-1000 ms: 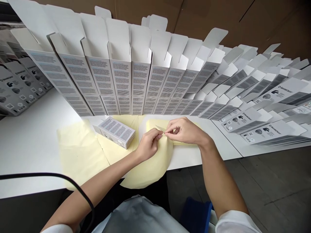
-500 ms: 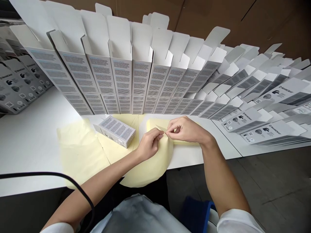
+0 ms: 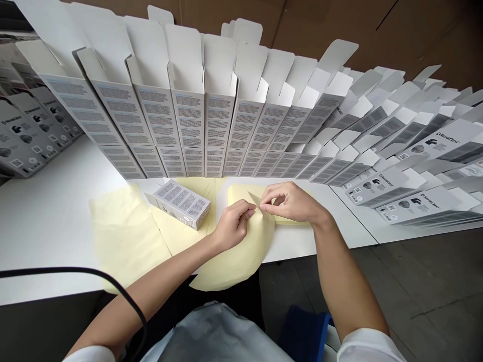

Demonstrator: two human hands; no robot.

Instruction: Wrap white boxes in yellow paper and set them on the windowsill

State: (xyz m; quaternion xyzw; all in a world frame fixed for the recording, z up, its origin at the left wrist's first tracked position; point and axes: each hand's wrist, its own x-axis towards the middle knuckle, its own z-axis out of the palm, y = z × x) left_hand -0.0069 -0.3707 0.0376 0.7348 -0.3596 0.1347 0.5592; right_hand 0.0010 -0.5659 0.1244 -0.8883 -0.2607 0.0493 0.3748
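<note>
A yellow sheet hangs down over the table's front edge, its upper corner pinched by my left hand. Close to its right, my right hand is closed at the fingertips on the same sheet's edge. Beneath and behind my hands lies a stack of yellow sheets. On the left, a small printed box lies on its side over other yellow paper, with a flap sticking out at its left end.
Tall printed boxes with open top flaps stand in a row behind the white table. More boxes fill the right, others the far left. A black cable curves across the lower left.
The hanging part of the yellow sheet has shifted slightly to the right. My hands have barely moved, staying at the sheet's edge.
</note>
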